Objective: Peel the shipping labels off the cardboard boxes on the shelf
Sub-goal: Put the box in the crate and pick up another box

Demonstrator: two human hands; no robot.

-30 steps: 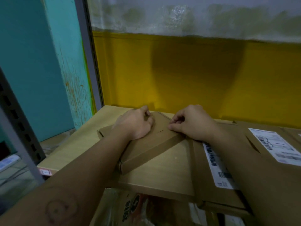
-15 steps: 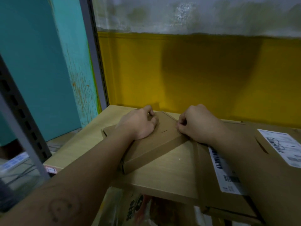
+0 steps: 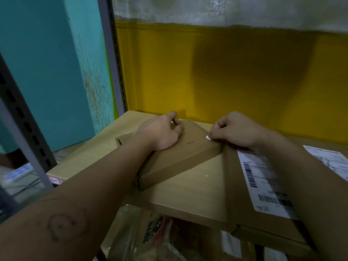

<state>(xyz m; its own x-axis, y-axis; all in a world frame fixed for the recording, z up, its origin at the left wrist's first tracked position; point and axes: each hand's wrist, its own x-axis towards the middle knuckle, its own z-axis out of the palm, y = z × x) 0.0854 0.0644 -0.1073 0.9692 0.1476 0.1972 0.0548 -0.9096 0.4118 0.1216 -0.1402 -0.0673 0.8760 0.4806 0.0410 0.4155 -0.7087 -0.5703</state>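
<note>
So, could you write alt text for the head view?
The right hand pinches a white label scrap at the edge of a small cardboard box, which the left hand holds down on a shelf. Beside it lies a second box with a barcode label.

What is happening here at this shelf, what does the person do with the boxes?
A person is working on cardboard boxes on a shelf. The left hand holds down a small flat cardboard box. The right hand pinches a small white scrap at that box's right edge, probably a label corner. The larger box beside it has its barcode label still on.
</note>
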